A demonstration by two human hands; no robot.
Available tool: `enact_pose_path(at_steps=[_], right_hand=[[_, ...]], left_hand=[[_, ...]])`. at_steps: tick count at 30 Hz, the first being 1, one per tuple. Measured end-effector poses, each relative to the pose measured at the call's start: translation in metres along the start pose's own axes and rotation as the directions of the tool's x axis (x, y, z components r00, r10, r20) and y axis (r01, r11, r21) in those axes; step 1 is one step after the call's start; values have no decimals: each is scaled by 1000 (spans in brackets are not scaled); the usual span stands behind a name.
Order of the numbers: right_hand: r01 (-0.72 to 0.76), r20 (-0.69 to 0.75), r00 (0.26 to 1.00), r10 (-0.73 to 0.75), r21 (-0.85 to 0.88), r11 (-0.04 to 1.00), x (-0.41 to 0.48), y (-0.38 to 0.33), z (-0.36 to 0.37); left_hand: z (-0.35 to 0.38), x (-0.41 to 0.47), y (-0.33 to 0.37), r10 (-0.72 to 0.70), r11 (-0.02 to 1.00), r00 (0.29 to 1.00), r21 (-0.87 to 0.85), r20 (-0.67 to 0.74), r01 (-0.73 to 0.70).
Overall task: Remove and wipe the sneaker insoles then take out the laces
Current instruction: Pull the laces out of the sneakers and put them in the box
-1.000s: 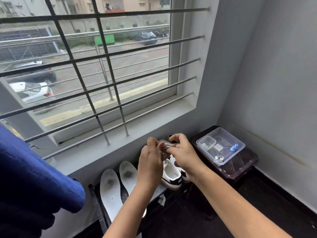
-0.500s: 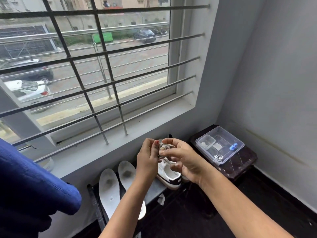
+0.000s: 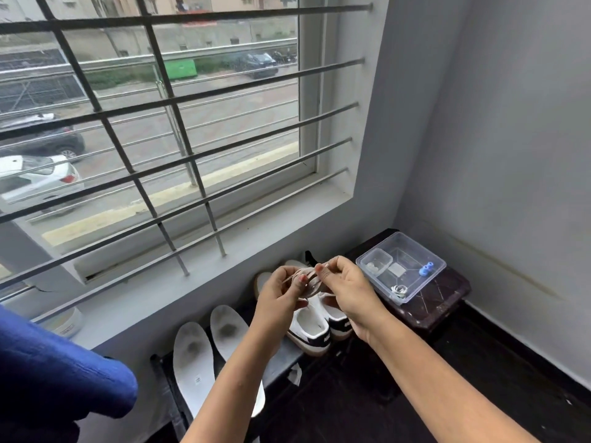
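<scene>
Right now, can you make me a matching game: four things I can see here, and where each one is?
Things:
1 lace
2 insoles
3 box
4 sneakers

Places:
A on the dark stool in the corner
B lying flat, side by side, furthest left
C pinched by the left hand and right hand
D standing between insoles and stool

Pairs: 1-C, 2-B, 3-A, 4-D
</scene>
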State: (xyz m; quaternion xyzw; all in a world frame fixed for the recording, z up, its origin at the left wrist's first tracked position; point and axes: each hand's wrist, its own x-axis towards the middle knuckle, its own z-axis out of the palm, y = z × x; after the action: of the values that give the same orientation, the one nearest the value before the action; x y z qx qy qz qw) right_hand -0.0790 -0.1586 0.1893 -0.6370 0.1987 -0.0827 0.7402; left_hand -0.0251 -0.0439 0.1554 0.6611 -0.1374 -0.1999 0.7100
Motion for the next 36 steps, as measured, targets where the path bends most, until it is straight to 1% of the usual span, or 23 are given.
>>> enact_pose_path(at_steps=[3, 6, 13, 18, 21, 23, 26, 28, 30, 33, 36], right_hand=[[-19, -45, 999, 20, 31, 999, 6, 9, -18], [-62, -100, 993, 64, 20, 998, 12, 20, -41], [-171, -241, 952, 186, 85, 982, 42, 48, -118], [-250, -283, 918, 279, 134, 959, 90, 74, -185], [-298, -307, 892, 331, 152, 943, 127, 91, -226], [-329, -310, 881, 359, 146, 933, 154, 106, -255], [-383, -305, 867, 393, 94, 919, 193, 128, -294], [-418, -278, 868, 412, 40, 907, 220, 141, -316], [-449, -230, 871, 434, -13, 894, 244, 154, -334], [-484, -217, 866, 451, -135, 864, 279, 173, -357], [-486, -233, 871, 432, -286, 826, 306, 198, -378]], left_hand=[[11, 9, -8, 8, 999, 999, 32, -50, -6], [28, 20, -21, -18, 996, 997, 82, -79, 25], [87, 62, -64, -133, 974, 991, 181, -34, 137], [146, 111, -92, -168, 921, 984, 349, -54, 176], [181, 148, -118, -207, 869, 976, 447, -64, 213], [203, 174, -140, -235, 844, 969, 480, -73, 241], [231, 211, -173, -325, 810, 940, 483, -103, 333], [247, 235, -197, -414, 792, 899, 430, -142, 433], [259, 256, -221, -473, 766, 862, 397, -183, 505], [273, 277, -248, -512, 707, 826, 429, -237, 561], [282, 287, -270, -525, 681, 806, 433, -274, 590]])
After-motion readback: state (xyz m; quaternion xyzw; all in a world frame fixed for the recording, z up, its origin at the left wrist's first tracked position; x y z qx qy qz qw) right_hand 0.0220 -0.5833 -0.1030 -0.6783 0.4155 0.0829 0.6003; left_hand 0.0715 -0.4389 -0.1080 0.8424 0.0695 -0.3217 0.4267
